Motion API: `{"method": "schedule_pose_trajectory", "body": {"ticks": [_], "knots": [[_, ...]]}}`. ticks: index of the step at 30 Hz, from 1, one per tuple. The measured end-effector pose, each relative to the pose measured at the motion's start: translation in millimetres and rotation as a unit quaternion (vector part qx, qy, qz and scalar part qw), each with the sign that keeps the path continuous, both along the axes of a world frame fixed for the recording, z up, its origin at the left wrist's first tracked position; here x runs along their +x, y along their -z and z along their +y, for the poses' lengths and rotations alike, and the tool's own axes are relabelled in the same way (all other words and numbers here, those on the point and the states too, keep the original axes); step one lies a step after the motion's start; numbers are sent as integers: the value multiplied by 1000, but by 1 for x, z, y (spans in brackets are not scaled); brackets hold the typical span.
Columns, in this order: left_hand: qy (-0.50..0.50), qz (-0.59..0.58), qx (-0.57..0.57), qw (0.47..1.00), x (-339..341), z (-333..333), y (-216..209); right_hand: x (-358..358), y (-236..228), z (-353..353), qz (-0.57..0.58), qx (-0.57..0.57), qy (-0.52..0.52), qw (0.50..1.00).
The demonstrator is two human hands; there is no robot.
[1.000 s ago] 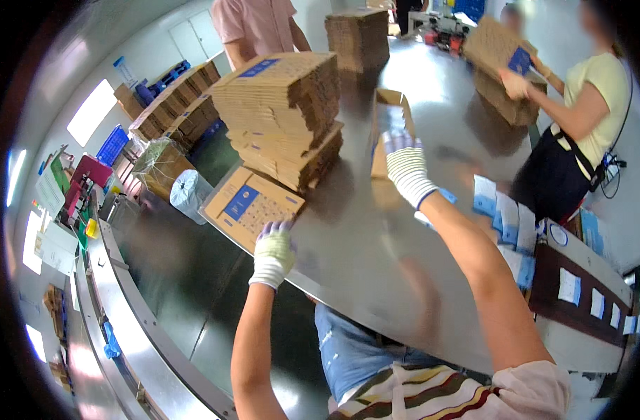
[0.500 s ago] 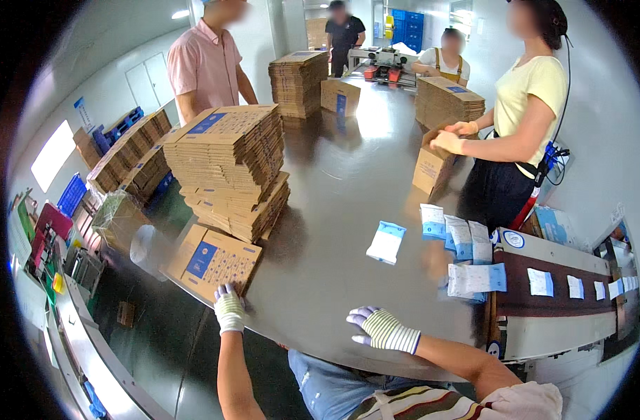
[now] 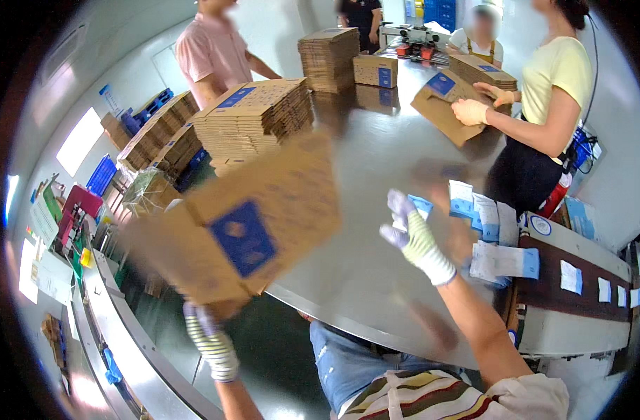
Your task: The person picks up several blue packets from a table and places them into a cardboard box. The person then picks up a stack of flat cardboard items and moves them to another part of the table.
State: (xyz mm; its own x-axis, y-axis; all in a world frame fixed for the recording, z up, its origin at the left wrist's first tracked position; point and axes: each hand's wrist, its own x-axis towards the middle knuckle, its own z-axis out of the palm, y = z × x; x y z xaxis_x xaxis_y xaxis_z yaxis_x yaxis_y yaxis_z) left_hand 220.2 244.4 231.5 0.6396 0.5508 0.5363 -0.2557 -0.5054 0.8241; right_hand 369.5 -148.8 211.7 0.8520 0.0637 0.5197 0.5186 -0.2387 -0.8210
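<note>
My left hand [image 3: 211, 343], in a striped glove, grips the lower edge of a folded brown cardboard box [image 3: 299, 203] with a blue printed panel. The box is lifted off the table, tilted and blurred by motion. My right hand [image 3: 421, 238], gloved the same way, is raised over the metal table [image 3: 327, 308] with its fingers apart and nothing in them. Just behind its fingers lies a white and blue packet [image 3: 421, 206], partly hidden. More such packets [image 3: 505, 260] lie in a heap to the right. Behind the lifted box rises a stack of flattened boxes [image 3: 257, 119].
A conveyor belt [image 3: 544, 280] at the right carries several packets. Across the table a co-worker in yellow [image 3: 544, 91] handles an open box [image 3: 446, 105]. Another person in pink [image 3: 211, 52] stands beyond the stack. Further box stacks [image 3: 327, 59] stand at the back.
My left hand has lifted the flat box off the table's left edge. My right hand has moved up and right. The co-worker's box has been tipped over and turned.
</note>
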Motion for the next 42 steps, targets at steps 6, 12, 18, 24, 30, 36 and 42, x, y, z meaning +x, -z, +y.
{"method": "schedule_pose_trajectory", "body": {"ticks": [6,12,18,24,30,36,42], "knots": [[279,155,-99,942,30,-63,36,-1,-34,-26,108,213,52,970],[173,81,-198,961,63,-135,17,-49,7,-44,117,238,21,964],[159,106,-164,968,84,-141,6,-87,-43,-44,151,76,-93,981],[391,237,92,885,72,-123,6,-53,-28,-39,-83,-153,178,969],[159,301,392,855,86,-123,-45,-57,-54,-39,-105,-481,-10,870],[232,165,516,808,55,-164,-51,-43,-63,-35,-13,-452,-139,881],[327,307,549,705,132,-177,-16,-10,-10,-25,-107,-539,-45,834]]}}
